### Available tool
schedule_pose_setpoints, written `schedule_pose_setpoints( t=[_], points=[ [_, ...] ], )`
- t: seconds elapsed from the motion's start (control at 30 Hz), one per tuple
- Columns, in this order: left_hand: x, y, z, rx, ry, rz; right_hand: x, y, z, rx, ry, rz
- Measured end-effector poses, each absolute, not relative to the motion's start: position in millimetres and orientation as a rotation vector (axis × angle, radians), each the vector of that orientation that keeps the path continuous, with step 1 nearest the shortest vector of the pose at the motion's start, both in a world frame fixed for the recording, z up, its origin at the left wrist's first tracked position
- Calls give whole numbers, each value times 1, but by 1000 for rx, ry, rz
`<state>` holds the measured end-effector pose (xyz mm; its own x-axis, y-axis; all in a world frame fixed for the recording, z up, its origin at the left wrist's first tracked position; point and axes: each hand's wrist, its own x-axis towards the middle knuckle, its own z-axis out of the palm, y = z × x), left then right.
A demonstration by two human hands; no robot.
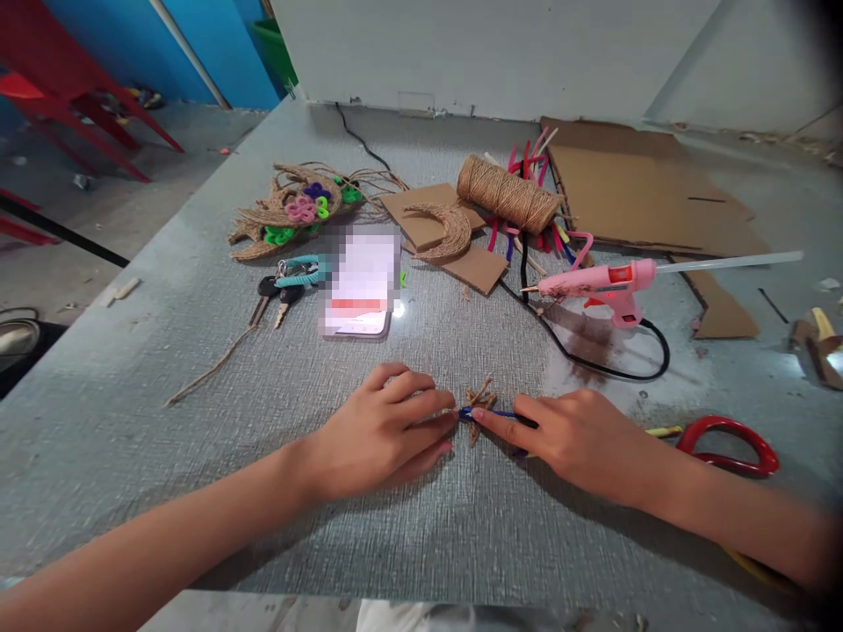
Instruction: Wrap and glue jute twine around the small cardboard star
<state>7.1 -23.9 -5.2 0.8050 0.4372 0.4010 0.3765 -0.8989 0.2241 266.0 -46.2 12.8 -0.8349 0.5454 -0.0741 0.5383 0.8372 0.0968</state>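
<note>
two bare hands meet at the near middle of a grey textured desk [198,369], each grip pinched shut on the same small piece: the left hand [385,430] lies palm down with fingertips pressed on one end of a blue pipe cleaner [491,413], while the right hand [580,439] holds the other end between thumb and forefinger, both forearms resting low across the desk edge. the blue pipe cleaner crosses a small jute twine star [479,402] lying between the fingertips. just right of the right wrist lie red-handled scissors [731,445]. farther back sit a pink glue gun [602,285] with black cord, a blurred phone [361,281], keys [283,290], a jute twine spool [507,193], cardboard sheets [632,189] and a twine ornament [290,211]. no writing can be read.
</note>
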Motion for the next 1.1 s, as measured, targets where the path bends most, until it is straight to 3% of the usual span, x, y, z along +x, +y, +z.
schedule_pose_setpoints(
  t=[0.13, 0.3, 0.6, 1.1],
  points=[
    [4, -14, -4, 2862, 561, 623, 266, -46, 13, 859, 2888, 119],
    [6, -12, -7, 2890, 538, 801, 267, -47, 11, 870, 2895, 129],
    [14, -16, -4, 2893, 564, 603, 266, -48, 10, 898, 2939, 87],
    [15, -15, -5, 2829, 553, 610, 265, -50, 8, 943, 2920, -3]
  ],
)
